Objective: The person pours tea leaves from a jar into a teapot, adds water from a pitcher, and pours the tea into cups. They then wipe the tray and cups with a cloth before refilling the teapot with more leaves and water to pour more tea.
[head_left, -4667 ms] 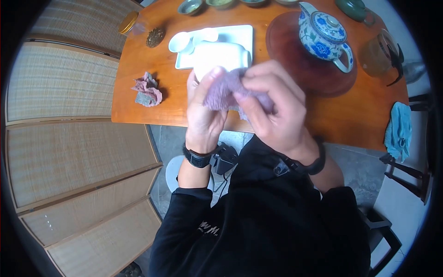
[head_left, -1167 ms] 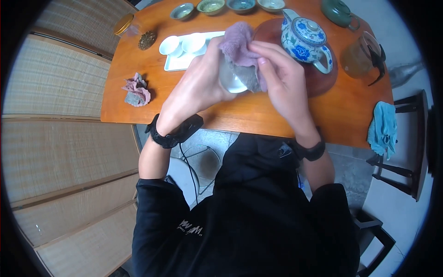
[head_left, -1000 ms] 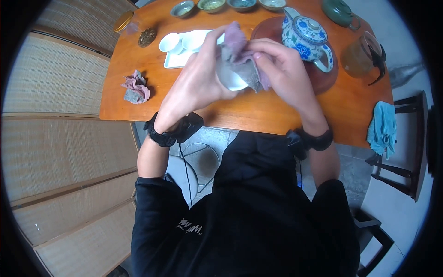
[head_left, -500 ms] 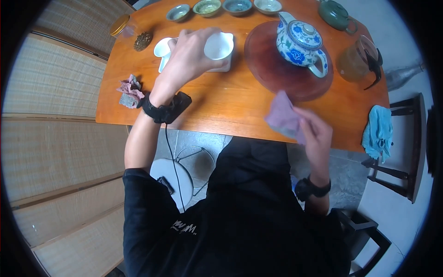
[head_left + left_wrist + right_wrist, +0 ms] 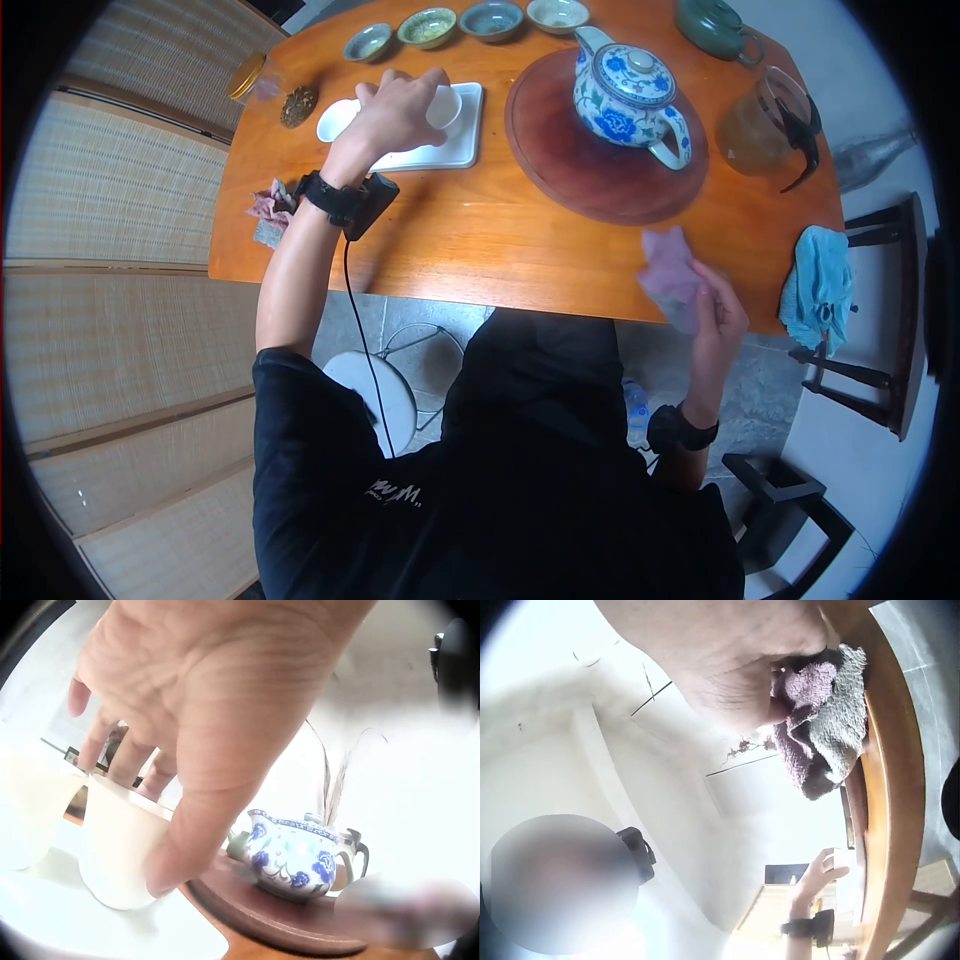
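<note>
My left hand [image 5: 398,112] holds a white tea pitcher [image 5: 447,112] over the white tray [image 5: 430,158]. In the left wrist view the thumb presses the pitcher's [image 5: 120,847] side, while the fingers reach over its rim. Another white cup [image 5: 334,122] stands at the tray's left, partly behind the hand. At the table's front right edge, my right hand [image 5: 722,325] pinches a purple and grey cloth [image 5: 668,275]. The right wrist view shows the cloth [image 5: 838,712] bunched under the fingers.
A blue-and-white teapot [image 5: 625,95] stands on a round dark red board [image 5: 560,160]. Several small bowls [image 5: 428,27] line the back. A glass pot [image 5: 760,130] and green teapot [image 5: 715,28] are at right. A crumpled cloth [image 5: 268,205] lies at left; a turquoise towel [image 5: 818,285] hangs right.
The cloth has come away from the white pitcher. My left hand has carried the pitcher left to the tray; my right hand has drawn the cloth right and toward the body.
</note>
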A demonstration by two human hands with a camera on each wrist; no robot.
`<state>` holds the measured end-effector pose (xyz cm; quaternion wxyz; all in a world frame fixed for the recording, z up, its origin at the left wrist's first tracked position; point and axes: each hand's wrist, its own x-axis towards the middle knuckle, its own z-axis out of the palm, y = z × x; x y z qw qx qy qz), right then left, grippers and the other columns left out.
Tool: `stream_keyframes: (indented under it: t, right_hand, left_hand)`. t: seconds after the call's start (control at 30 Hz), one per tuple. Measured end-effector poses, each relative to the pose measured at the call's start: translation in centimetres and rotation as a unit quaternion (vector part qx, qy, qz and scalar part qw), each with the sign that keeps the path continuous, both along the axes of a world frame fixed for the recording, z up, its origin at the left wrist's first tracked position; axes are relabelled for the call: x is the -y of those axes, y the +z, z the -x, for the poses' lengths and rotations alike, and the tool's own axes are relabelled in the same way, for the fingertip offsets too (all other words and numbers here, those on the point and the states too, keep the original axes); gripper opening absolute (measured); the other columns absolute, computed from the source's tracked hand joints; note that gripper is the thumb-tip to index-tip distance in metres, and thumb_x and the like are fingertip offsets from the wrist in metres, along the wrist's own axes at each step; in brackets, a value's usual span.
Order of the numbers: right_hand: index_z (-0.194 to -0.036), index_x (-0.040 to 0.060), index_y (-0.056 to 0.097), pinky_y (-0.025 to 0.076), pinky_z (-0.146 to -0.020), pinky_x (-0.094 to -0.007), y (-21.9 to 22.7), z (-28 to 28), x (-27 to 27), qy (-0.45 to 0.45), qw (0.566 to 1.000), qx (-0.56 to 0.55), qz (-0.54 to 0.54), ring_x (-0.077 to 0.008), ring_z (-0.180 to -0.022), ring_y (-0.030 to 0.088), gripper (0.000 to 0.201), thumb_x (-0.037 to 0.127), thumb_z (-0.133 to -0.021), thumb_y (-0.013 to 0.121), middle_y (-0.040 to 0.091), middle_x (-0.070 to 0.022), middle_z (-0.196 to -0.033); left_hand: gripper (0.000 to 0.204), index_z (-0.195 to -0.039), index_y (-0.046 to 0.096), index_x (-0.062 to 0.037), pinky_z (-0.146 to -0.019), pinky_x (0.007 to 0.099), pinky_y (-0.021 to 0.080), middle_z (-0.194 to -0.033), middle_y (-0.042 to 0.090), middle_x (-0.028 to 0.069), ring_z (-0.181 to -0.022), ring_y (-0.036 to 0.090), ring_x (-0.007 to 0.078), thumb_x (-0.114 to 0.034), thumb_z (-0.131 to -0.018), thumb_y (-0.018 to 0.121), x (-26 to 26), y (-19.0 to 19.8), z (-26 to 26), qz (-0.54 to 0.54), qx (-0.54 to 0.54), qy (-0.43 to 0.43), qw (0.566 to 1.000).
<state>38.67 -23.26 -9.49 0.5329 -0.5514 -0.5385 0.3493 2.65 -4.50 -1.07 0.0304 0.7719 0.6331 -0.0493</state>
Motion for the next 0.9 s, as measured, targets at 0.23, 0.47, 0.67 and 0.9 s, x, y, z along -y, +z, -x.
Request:
stream_keyframes:
  t: [0.23,0.47,0.67,0.9]
  right_hand:
    - [-0.114,-0.0057,0.062,0.039,-0.095,-0.0256,-0.8,-2.7,0.1,-0.027,0.999,-0.006,-0.031,-0.0149,-0.107,0.057,0.025,-0.001,-0.095,0.047,0.063,-0.0103,-0.112]
    - [-0.116,-0.0071,0.061,0.039,-0.096,-0.0266,-1.0,-1.7,0.4,-0.022,0.995,-0.092,-0.014,-0.0159,-0.108,0.057,0.026,0.000,-0.095,0.048,0.062,-0.0111,-0.115]
    - [-0.122,-0.0098,0.055,0.040,-0.100,-0.0315,-0.3,1.5,0.1,0.008,0.939,-0.343,0.005,-0.0190,-0.112,0.056,0.030,0.003,-0.096,0.047,0.060,-0.0135,-0.119]
    - [-0.138,0.0027,0.040,0.047,-0.095,-0.0442,1.7,7.9,-2.1,0.161,0.799,-0.554,0.173,-0.0256,-0.121,0.052,0.042,0.016,-0.098,0.040,0.052,-0.0117,-0.131]
  left_hand:
    - [0.064,-0.125,0.050,-0.0187,-0.093,0.0523,0.032,-0.108,0.065,0.0069,-0.120,0.048,0.0297,-0.023,-0.068,0.078,-0.1,0.3,-0.2,0.022,-0.015,0.007,1.000]
    - [0.071,-0.131,0.047,-0.0184,-0.097,0.0537,0.031,-0.114,0.064,0.0094,-0.125,0.045,0.0301,-0.026,-0.068,0.079,-0.1,-0.4,0.0,-0.004,0.010,0.000,1.000]
    - [0.055,-0.126,0.056,-0.0097,-0.096,0.0465,0.040,-0.108,0.067,0.0125,-0.115,0.056,0.0298,-0.019,-0.076,0.075,4.7,0.5,-0.4,-0.207,0.193,-0.033,0.958]
    - [0.026,-0.118,0.059,0.0061,-0.092,0.0314,0.047,-0.109,0.068,0.0166,-0.103,0.064,0.0229,-0.007,-0.096,0.053,19.1,-2.3,-3.7,-0.105,0.578,0.107,0.802]
